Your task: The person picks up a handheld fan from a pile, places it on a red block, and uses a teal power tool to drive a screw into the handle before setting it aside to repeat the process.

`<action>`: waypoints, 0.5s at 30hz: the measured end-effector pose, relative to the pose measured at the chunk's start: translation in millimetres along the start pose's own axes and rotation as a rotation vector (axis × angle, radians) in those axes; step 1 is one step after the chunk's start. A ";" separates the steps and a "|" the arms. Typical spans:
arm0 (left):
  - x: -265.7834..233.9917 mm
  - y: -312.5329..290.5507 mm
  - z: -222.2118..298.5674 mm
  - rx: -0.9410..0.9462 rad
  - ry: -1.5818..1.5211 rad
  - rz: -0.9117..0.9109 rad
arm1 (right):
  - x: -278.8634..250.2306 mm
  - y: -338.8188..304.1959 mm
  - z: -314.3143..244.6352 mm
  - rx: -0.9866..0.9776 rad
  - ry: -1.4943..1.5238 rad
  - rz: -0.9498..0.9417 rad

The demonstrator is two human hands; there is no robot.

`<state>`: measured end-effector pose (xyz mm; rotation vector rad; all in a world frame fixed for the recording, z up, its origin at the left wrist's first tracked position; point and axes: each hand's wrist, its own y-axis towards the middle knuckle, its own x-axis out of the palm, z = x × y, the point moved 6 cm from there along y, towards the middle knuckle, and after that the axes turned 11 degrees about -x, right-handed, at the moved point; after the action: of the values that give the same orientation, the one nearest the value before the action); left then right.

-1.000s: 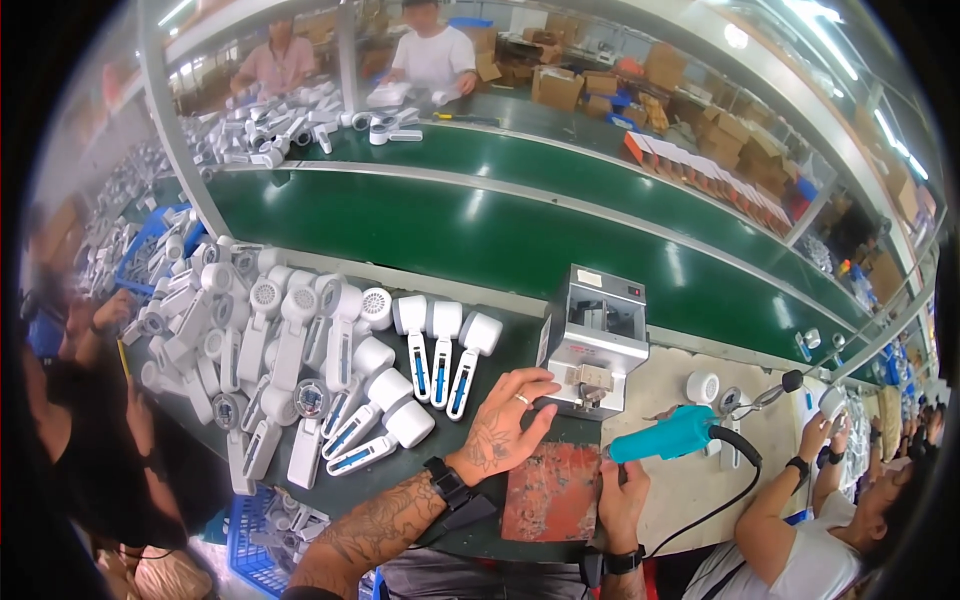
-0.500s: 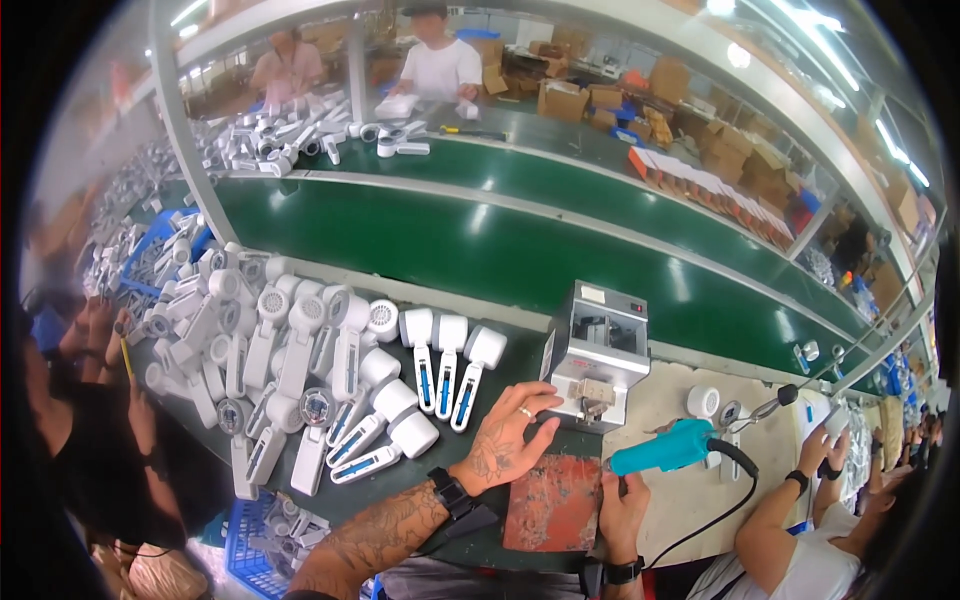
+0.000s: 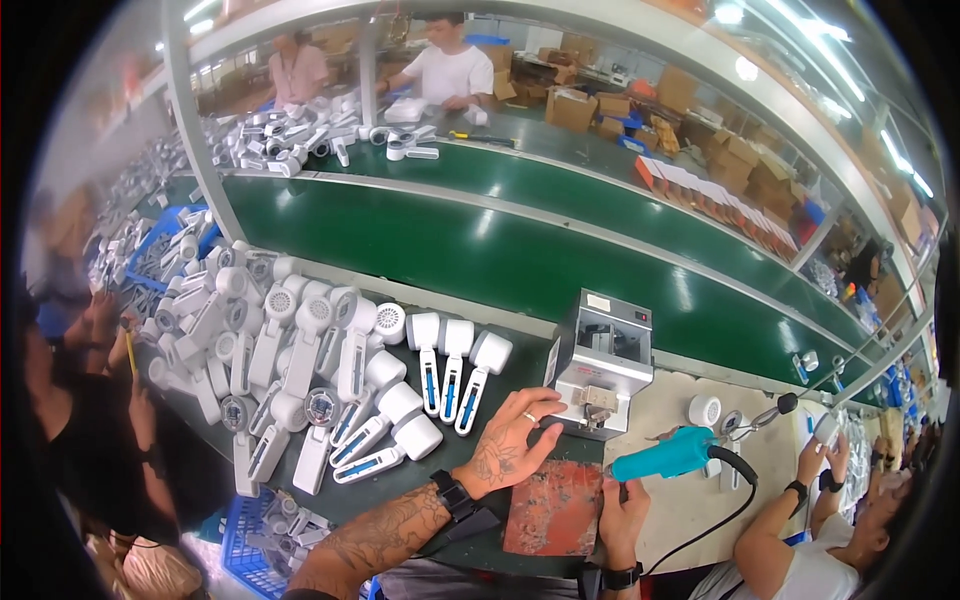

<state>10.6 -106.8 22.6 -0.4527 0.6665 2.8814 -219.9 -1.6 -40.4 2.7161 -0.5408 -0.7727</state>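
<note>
My left hand (image 3: 508, 443) reaches palm down toward the front of a small grey screw feeder (image 3: 602, 365), with its fingers stretched out and apart from the thumb. Its fingertips are at the feeder's lower left corner; whether they touch it, I cannot tell. In my right hand (image 3: 622, 515) is a teal electric screwdriver (image 3: 664, 455), lying level with its black cord curving down to the right. Below the feeder, between my hands, lies a worn red mat (image 3: 553, 508). Several white handheld fans (image 3: 470, 393) with blue strips in their open handles lie left of my left hand.
A large heap of white fan parts (image 3: 235, 320) covers the left of the bench. A blue basket (image 3: 248, 545) with parts sits below it. Beyond the bench runs a green conveyor (image 3: 400, 235). Co-workers sit at both sides, and two people are across the belt.
The whole view has shifted slightly, with things now a little lower and to the right. Both my hands keep nearly the same pose. The person in white across the belt has moved their hands.
</note>
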 end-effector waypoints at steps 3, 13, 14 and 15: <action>-2.0 -1.6 1.0 0.006 -0.007 0.004 | 0.0 -0.8 -3.0 -0.010 0.007 0.006; -2.6 1.4 -3.2 0.030 0.034 0.015 | 1.7 4.4 -13.3 -0.013 -0.032 -0.004; -2.3 1.4 -2.5 0.041 0.037 0.019 | 1.3 4.1 -12.4 -0.011 -0.034 -0.004; -1.6 1.1 -1.9 0.041 0.035 0.017 | 1.0 4.3 -11.1 -0.021 -0.021 0.005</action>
<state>12.4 -108.8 21.9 -0.4955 0.7372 2.8755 -214.3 -4.3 -30.1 2.6893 -0.5403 -0.8021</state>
